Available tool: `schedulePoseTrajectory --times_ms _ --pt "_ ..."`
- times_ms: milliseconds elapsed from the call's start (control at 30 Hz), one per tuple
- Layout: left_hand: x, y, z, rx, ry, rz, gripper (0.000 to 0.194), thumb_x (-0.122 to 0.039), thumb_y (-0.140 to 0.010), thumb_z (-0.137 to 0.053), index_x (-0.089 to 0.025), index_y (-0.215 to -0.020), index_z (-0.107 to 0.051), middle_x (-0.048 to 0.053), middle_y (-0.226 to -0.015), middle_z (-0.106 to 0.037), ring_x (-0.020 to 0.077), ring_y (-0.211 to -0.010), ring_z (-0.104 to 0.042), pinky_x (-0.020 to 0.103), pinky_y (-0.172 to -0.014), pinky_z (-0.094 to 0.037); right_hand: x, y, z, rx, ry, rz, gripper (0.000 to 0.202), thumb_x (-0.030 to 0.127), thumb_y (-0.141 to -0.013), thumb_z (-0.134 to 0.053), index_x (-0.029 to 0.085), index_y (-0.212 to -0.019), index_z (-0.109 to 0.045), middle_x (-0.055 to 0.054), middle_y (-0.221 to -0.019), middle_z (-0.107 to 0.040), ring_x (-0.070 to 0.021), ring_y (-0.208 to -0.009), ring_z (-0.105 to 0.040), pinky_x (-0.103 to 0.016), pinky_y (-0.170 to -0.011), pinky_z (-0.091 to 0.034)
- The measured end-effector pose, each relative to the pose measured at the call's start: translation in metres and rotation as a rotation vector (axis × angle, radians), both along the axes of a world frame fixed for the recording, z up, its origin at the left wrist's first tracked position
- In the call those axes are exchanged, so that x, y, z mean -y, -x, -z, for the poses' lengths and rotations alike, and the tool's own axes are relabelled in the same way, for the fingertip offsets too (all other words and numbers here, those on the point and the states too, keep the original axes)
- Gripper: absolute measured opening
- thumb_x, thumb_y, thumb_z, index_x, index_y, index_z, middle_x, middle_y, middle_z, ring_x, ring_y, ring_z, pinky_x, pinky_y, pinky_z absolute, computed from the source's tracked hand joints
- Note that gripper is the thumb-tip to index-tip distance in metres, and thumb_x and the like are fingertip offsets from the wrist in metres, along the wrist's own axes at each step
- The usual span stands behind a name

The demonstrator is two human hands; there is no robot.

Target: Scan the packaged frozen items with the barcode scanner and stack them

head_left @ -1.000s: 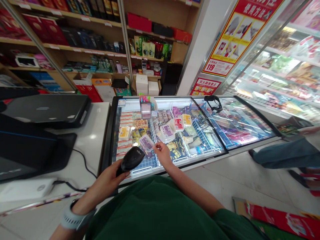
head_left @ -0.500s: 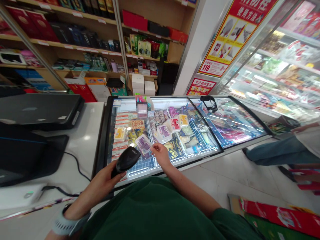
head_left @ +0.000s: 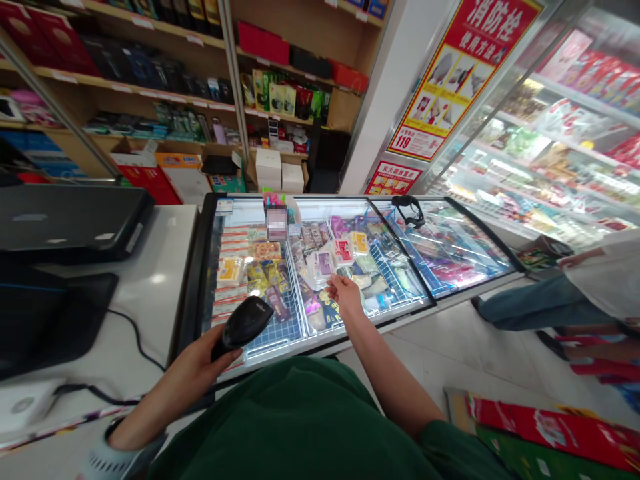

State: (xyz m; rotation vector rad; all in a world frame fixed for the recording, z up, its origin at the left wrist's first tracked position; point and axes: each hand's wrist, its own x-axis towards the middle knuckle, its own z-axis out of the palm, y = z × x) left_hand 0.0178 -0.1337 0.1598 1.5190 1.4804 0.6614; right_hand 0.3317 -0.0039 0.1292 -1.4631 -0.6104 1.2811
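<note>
My left hand (head_left: 207,360) is wrapped round the handle of a black barcode scanner (head_left: 246,323), its head over the glass top of the chest freezer. My right hand (head_left: 345,293) is over the glass, fingers loosely bent and apart, with nothing visible in them. Its fingertips are beside the lower right corner of a clear pack with a purple label (head_left: 322,264); whether they touch it I cannot tell. Behind this lie a red-labelled pack (head_left: 343,251) and a yellow-labelled pack (head_left: 359,243). Another yellow-labelled pack (head_left: 230,271) lies to the left.
Frozen goods in wire baskets show through the freezer's glass lid (head_left: 280,347). A black strap-like object (head_left: 410,212) lies on its far right. At left, a counter (head_left: 165,267) holds black machines and cables. A person (head_left: 540,297) is at the right, near a glass-fronted fridge.
My right hand has moved right from the near left of the glass; the purple-labelled pack it held there is gone from that spot. My left hand still holds the scanner. The view has shifted slightly.
</note>
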Motion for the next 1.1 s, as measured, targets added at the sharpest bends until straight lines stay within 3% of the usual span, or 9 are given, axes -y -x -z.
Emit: schedulePoseTrajectory --times_ms 200,367,533,633,833,1000,1100 --pt "0.001 0.0 -0.004 -0.001 0.029 -0.031 0.062 -0.058 -0.081 -0.066 -0.017 -0.128 -0.06 0.013 -0.126 -0.071 0.0355 -0.119 -0.065 0.047 -0.105 -0.048 -0.001 -0.002 0.002 -0.016 0.035 0.041 0.044 0.053 -0.065 -0.084 0.018 -0.071 -0.058 0.0 -0.062 -0.065 -0.0114 -0.05 -0.061 -0.022 -0.046 -0.051" --pt "0.001 -0.002 -0.011 0.036 0.067 -0.074 0.069 -0.062 -0.077 -0.068 -0.015 -0.127 -0.059 0.014 -0.123 -0.072 0.0352 -0.115 -0.067 0.047 -0.104 -0.049 0.018 0.005 0.011 0.038 0.041 0.041 0.05 0.068 -0.075 -0.067 0.02 -0.07 -0.053 0.002 -0.06 -0.064 -0.01 -0.046 -0.059 -0.02 -0.04 -0.043" --pt "0.001 -0.002 -0.018 0.032 0.032 -0.088 0.064 -0.059 -0.076 -0.069 -0.016 -0.122 -0.062 0.013 -0.122 -0.073 0.0346 -0.115 -0.067 0.046 -0.103 -0.05 0.044 0.029 0.029 0.079 0.089 -0.128 0.044 0.062 -0.077 -0.064 0.018 -0.073 -0.057 0.003 -0.058 -0.063 -0.0098 -0.043 -0.057 -0.019 -0.038 -0.038" --pt "0.003 0.0 -0.02 0.014 0.03 -0.085 0.06 -0.055 -0.078 -0.068 -0.016 -0.122 -0.062 0.012 -0.122 -0.073 0.0332 -0.115 -0.067 0.044 -0.102 -0.05 0.047 0.045 0.04 0.111 0.129 -0.255 0.037 0.053 -0.08 -0.066 0.018 -0.075 -0.06 0.002 -0.061 -0.064 -0.0099 -0.045 -0.058 -0.019 -0.039 -0.04" --pt "0.008 0.007 -0.019 0.011 0.033 -0.146 0.057 -0.052 -0.076 -0.067 -0.017 -0.121 -0.064 0.01 -0.118 -0.075 0.0318 -0.112 -0.069 0.04 -0.099 -0.052 0.021 0.08 0.06 0.237 0.245 -0.466 0.025 0.038 -0.092 -0.064 0.016 -0.082 -0.062 0.002 -0.069 -0.065 -0.0095 -0.051 -0.06 -0.019 -0.045 -0.044" --pt "0.017 0.018 -0.015 0.023 0.044 -0.26 0.06 -0.052 -0.074 -0.067 -0.018 -0.122 -0.064 0.009 -0.121 -0.075 0.0327 -0.115 -0.067 0.042 -0.103 -0.05 -0.009 0.126 0.072 0.366 0.328 -0.642 0.027 0.038 -0.098 -0.06 0.014 -0.111 -0.063 -0.004 -0.1 -0.067 -0.0137 -0.079 -0.066 -0.03 -0.07 -0.058" --pt "0.024 0.026 -0.011 0.012 0.067 -0.29 0.058 -0.053 -0.076 -0.066 -0.017 -0.121 -0.065 0.01 -0.122 -0.074 0.0335 -0.117 -0.066 0.044 -0.104 -0.049 -0.026 0.159 0.075 0.466 0.304 -0.716 0.03 0.039 -0.098 -0.06 0.015 -0.114 -0.062 -0.005 -0.104 -0.067 -0.0146 -0.083 -0.067 -0.032 -0.072 -0.059"
